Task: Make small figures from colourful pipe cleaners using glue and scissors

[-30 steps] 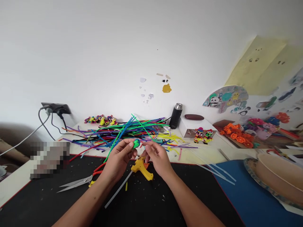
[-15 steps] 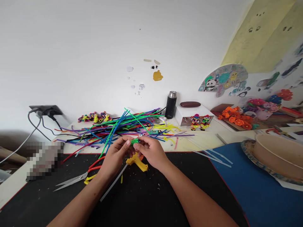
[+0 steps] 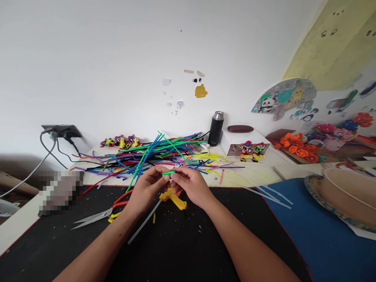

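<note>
A small bundle of bent green pipe cleaner [image 3: 168, 173] is pinched between the fingertips of both hands. My left hand [image 3: 149, 184] grips its left end, thumb in front. On its right end, the thumb and fingers of my right hand [image 3: 192, 185] are closed. Below the hands a yellow hot glue gun [image 3: 175, 199] lies on the black mat [image 3: 188, 246], with a clear glue stick [image 3: 143, 222] running out of it toward me. To the left rest scissors [image 3: 96, 216] with red handles, partly behind my left forearm.
Behind the hands spreads a heap of coloured pipe cleaners [image 3: 141, 156]. A black thermos [image 3: 216, 129], a white box [image 3: 232, 141] and small figures [image 3: 252, 152] stand near the wall. Loose glue sticks [image 3: 276, 196] and a round tan container [image 3: 346, 192] are on the right.
The green pipe cleaner bundle has turned to lie more level between my fingertips. Both hands still hold it. The whole view has shifted slightly.
</note>
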`<state>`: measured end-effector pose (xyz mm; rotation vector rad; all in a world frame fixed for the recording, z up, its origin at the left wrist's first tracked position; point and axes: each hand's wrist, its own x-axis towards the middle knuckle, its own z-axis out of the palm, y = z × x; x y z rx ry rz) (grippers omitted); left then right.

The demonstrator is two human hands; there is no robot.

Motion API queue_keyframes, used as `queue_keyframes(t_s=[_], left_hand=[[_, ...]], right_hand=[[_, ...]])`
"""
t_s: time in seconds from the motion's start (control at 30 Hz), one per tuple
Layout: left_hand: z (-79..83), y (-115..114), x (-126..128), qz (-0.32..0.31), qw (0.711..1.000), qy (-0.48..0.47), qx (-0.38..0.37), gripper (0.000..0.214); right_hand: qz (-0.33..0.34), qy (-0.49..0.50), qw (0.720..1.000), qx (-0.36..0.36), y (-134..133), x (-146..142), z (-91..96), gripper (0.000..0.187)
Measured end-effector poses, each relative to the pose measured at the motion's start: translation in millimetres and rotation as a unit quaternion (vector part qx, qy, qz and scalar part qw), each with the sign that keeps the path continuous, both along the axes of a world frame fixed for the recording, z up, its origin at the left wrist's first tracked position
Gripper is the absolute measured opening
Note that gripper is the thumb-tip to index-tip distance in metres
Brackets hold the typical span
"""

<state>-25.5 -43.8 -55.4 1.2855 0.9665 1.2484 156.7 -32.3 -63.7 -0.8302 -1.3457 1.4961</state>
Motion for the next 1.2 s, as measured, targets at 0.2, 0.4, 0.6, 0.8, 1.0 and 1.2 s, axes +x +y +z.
queue_keyframes(t_s=[0.2, 0.4, 0.6, 0.8, 1.0, 1.2], left_hand=[[-5.3, 1.2, -1.8, -0.009, 1.0, -0.003, -0.003, 0.038], [-7.0, 1.3, 1.2, -0.005, 1.0, -0.013, 0.0, 0.036], [-9.9, 1.3, 1.3, -0.001, 1.0, -0.015, -0.003, 0.034], [-10.1, 1.8, 1.5, -0.004, 1.0, -0.023, 0.002, 0.033], [-10.4, 2.4, 1.8, -0.004, 0.999, -0.032, -0.001, 0.033], [-8.0, 3.7, 3.6, -0.001, 0.999, -0.046, -0.02, 0.036]], right_hand=[[0.0, 0.018, 1.0, -0.021, 2.9, 0.3, -3.6, 0.048], [-0.011, -0.017, 1.0, -0.011, 1.2, 0.6, -1.0, 0.046], [-0.029, -0.022, 0.999, -0.009, 0.2, -1.9, -1.0, 0.045], [-0.01, 0.046, 0.998, -0.049, -1.2, -4.0, -2.9, 0.048], [-0.016, 0.065, 0.995, -0.076, -1.8, -4.2, -2.9, 0.043], [-0.025, 0.073, 0.994, -0.081, -1.6, -6.8, -7.8, 0.043]])
